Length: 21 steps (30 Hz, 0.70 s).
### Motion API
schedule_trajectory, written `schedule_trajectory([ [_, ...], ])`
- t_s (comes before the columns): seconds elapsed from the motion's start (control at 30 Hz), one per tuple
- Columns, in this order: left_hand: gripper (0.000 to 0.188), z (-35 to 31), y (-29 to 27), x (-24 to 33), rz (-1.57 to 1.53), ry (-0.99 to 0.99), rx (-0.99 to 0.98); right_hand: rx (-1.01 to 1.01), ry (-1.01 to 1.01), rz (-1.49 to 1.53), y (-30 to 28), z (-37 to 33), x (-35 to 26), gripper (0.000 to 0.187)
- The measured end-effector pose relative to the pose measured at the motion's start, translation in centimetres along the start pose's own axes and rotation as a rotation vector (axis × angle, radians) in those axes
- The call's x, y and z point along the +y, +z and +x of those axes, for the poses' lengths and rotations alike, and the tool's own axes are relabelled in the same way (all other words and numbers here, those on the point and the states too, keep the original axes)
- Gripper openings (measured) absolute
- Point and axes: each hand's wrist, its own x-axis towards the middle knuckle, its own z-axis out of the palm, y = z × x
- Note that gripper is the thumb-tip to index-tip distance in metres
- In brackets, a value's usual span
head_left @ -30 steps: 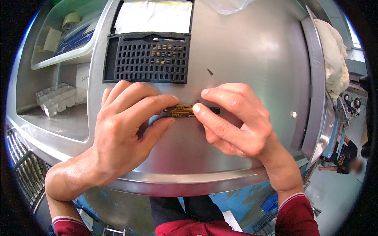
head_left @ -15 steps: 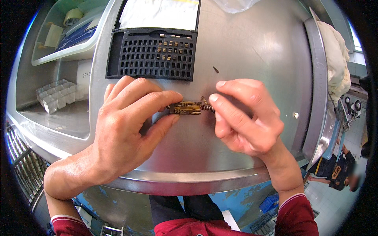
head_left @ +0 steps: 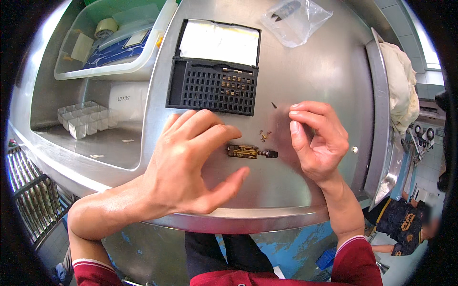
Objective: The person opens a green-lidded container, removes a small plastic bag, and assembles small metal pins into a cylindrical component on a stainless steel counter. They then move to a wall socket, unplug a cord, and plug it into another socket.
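Now the small brass-coloured assembly point(head_left: 245, 151), with a dark knurled end at its right, lies flat on the steel table point(head_left: 315, 62) between the two hands, near the middle of the work surface. The left hand point(head_left: 191, 164) hovers over its left end with fingers spread and loosely open; the fingertips sit just beside or lightly on the part, and no firm pinch shows. The right hand point(head_left: 317, 138) is to the right of it, clear of the part, with fingers curled and thumb apart, holding nothing that can be seen.

A few tiny brass pieces point(head_left: 264, 136) lie scattered just beyond the assembly, and a dark sliver point(head_left: 274, 105) rests further off. At the far side sits a black grid tray point(head_left: 212, 88) with several small brass parts in its cells.

Handling this well seems to call for a steady left fingertip holding the assembly flat so it does not roll, and a fine thumb-and-forefinger pinch from the right. Loose pieces so close to the part could easily be brushed away, so slow, low movements suit the work.
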Motion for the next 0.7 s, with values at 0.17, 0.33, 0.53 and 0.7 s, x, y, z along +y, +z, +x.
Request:
schedule_trajectory([
  [0.17,0.017,0.9,-1.8,-1.2,-0.036,0.014,0.363,0.086,0.21,0.203,0.1,-0.2,0.3,0.013],
  [0.33,0.022,3.1,-3.3,-4.4,0.114,-0.252,0.641,0.098,0.46,0.332,0.1,0.4,0.2,0.011],
  [0.53,0.034,2.9,-2.8,-5.1,0.248,-0.16,0.358,0.12,0.5,0.26,0.8,1.1,0.6,0.009],
  [0.7,0.046,2.9,-2.3,-4.7,0.271,-0.18,0.259,0.19,0.487,0.327,1.0,0.7,0.9,0.009],
])
